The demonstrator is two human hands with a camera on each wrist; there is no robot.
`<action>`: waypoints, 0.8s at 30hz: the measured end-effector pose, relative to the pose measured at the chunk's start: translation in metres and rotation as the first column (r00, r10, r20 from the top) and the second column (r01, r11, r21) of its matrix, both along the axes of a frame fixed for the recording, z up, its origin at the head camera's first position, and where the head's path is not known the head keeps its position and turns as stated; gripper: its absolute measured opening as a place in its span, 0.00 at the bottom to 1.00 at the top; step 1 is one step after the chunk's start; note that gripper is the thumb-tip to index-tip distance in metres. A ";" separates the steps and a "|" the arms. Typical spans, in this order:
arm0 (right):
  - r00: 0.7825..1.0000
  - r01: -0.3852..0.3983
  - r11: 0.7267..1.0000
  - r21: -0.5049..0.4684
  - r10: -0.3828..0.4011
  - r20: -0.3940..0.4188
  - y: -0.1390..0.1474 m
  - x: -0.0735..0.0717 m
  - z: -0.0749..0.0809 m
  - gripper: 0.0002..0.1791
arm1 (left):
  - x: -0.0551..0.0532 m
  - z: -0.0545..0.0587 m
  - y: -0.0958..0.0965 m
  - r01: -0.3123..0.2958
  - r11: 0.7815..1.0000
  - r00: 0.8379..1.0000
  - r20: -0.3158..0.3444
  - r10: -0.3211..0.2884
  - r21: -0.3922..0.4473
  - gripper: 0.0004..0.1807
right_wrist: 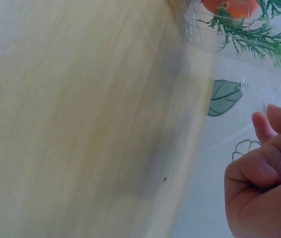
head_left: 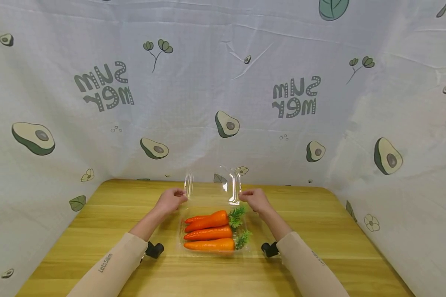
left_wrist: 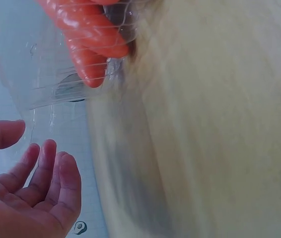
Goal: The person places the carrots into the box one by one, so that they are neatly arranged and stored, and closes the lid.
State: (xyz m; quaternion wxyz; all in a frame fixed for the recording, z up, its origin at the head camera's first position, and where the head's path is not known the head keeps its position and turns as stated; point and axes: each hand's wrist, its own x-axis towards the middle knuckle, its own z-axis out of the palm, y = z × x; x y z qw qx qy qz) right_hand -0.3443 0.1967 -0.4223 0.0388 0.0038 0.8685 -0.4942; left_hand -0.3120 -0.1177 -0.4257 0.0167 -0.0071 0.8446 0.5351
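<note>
A clear plastic clamshell box (head_left: 180, 243) lies on the table with its transparent lid (head_left: 236, 187) raised upright at the back. Several orange carrots (head_left: 209, 234) with green leafy tops (head_left: 241, 238) lie side by side inside it, tips toward the left. At the lid's left edge my left hand (head_left: 172, 199) holds the thin plastic between thumb and curved fingers, also seen in the left wrist view. My right hand (head_left: 255, 199) pinches the lid's right edge with thumb and forefinger, the other fingers curled in, as the right wrist view shows.
The wooden table (head_left: 301, 247) extends around the box. A white curtain (head_left: 193, 99) printed with avocados and letters hangs behind and along both sides. Black wrist mounts (head_left: 155, 250) show beside the beige sleeves (head_left: 113, 264).
</note>
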 end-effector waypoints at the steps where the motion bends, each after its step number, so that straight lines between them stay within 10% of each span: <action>1: 1.000 0.002 1.000 -0.007 -0.002 -0.004 0.000 0.000 0.001 0.14 | 0.000 0.001 0.000 -0.004 1.000 1.000 -0.013 0.004 -0.016 0.16; 24: 0.995 -0.014 1.000 0.008 0.015 -0.101 0.000 0.019 0.023 0.17 | 0.008 0.023 -0.010 -0.035 0.996 0.992 -0.127 0.024 -0.083 0.17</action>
